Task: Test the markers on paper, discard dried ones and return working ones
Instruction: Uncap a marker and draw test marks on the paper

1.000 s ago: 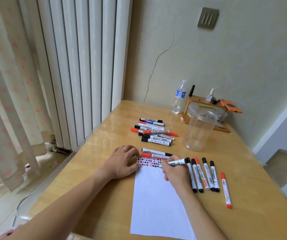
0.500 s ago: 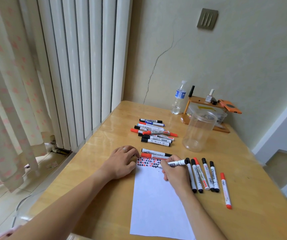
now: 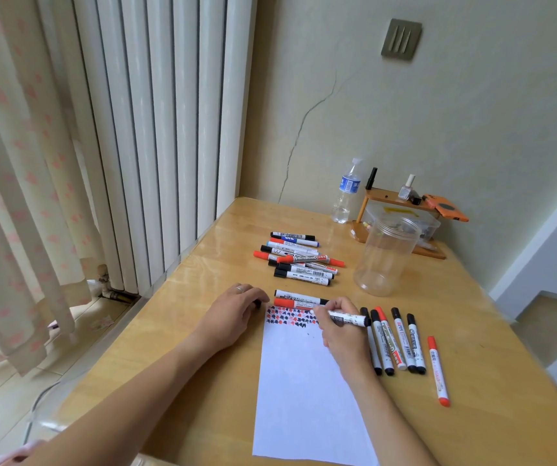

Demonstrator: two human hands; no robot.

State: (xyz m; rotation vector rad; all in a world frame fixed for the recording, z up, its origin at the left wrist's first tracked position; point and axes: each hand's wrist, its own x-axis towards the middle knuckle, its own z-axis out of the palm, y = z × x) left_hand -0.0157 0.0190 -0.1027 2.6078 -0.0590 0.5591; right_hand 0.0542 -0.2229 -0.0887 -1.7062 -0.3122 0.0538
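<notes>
Near edge: paper (image 3: 304,398) flat on tabletop (image 3: 489,331), mostly blank, a band of red and black test marks along its far end. Right hand (image 3: 342,338) on the paper, fingers (image 3: 324,314) pinching a black marker (image 3: 347,318), tip at the end of the mark band. Left hand (image 3: 233,314) resting at the paper's far left corner, fingers loosely curled; something dark possibly under them, perhaps a cap, cannot tell.

Step in hand, judged: testing this marker. Next: checking for ink, recapping, then sorting it.

Just right of the hand, a row of six markers (image 3: 401,341). Beyond the paper, touching its far edge, two more (image 3: 299,297). Farther back, a pile (image 3: 299,260); which group counts as working, unclear.

Right of the pile, a clear jar (image 3: 384,260), upright, lidless, apparently empty.
</notes>
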